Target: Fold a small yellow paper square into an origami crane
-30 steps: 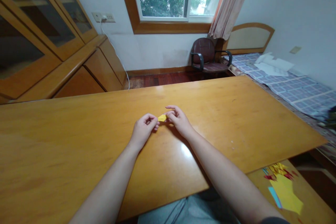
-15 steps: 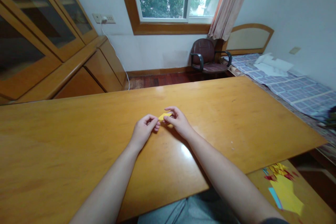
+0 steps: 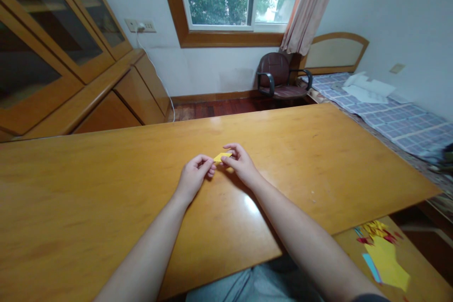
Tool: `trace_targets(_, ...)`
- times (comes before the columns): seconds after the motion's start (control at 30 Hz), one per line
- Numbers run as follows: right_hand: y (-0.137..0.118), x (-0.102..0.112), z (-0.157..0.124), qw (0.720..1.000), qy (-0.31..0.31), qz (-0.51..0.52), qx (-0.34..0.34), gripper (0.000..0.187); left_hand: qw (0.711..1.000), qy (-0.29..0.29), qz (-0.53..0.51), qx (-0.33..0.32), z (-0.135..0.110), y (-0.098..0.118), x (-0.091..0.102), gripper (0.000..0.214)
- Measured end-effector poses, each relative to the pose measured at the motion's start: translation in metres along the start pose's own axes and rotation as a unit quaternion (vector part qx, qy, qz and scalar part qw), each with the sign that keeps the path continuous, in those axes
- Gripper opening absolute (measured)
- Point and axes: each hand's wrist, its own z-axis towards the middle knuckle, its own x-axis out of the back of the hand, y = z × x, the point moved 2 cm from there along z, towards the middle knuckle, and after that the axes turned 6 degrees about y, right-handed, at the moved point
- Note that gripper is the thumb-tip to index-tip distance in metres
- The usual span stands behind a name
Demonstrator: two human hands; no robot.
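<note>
Between my two hands is a small folded piece of yellow paper (image 3: 222,156), held just above the wooden table (image 3: 106,198). My left hand (image 3: 195,172) pinches its left tip between thumb and fingers. On the other side, my right hand (image 3: 240,163) grips the paper's right part, thumb in front and the index finger raised and curved over it. The fingers hide part of the paper, so its full folded shape cannot be made out.
At the lower right, a lower surface (image 3: 354,250) bears yellow paper sheets (image 3: 385,262), a light blue sheet (image 3: 371,268) and a heap of small yellow and red pieces (image 3: 377,231). Beyond the table stand a brown armchair (image 3: 278,75), a bed (image 3: 399,118) and a cabinet (image 3: 120,89).
</note>
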Motion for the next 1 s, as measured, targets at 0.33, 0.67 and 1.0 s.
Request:
trace_targets(0.33,-0.0001,-0.0026,-0.0013,1.000,-0.013,-0.005,-0.004,0.038,1.000,-0.004,-0.010,0.005,-0.0004,0.0005,-0.0011,0.030)
trace_targets(0.67,-0.0052,0.0002,-0.0020,0.977,0.040,-0.156,0.142,0.013,0.998,0.050,-0.033,0.007,0.0010,0.0038,0.0014,0.029)
trace_targets(1.0,-0.0008,-0.0015,-0.0020,0.969,0.032,-0.196,0.144,0.021,0.999,0.030,-0.033,0.005,0.0009,0.0043,-0.0003,0.030)
